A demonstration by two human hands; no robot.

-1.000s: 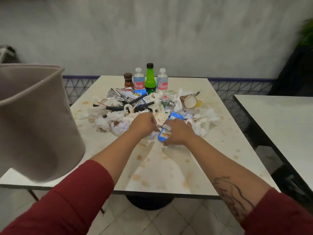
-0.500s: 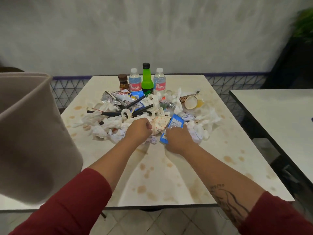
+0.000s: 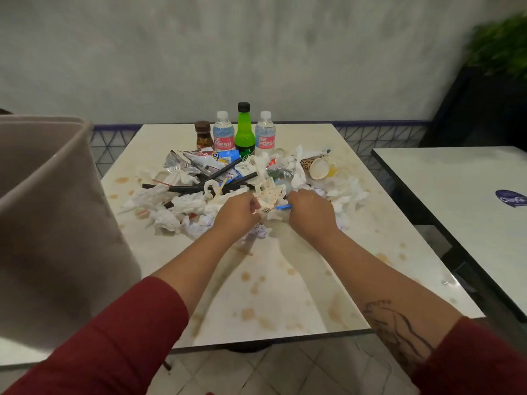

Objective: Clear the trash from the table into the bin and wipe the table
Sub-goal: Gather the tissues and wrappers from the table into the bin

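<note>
Blue packet [image 3: 284, 206] now mostly hidden in gripping right hand [image 3: 310, 208]; left hand [image 3: 238, 211] fingers clamped on wrapper [image 3: 270, 196].

The left hand [image 3: 236, 213] and right hand [image 3: 309, 212] grip trash [image 3: 269, 198]. Straight past that grip stands a water bottle [image 3: 265, 138] with a pink label that says "RE FRESH" in white. A second water bottle [image 3: 224, 136], past the grip and a bit left, says the same. Far right of the grip, a blue sticker [image 3: 512, 198] on the other table [image 3: 445, 178] starts with "Clay"; the rest is too blurry. The brown bottle [image 3: 204, 136] has a label too small to read.
</note>
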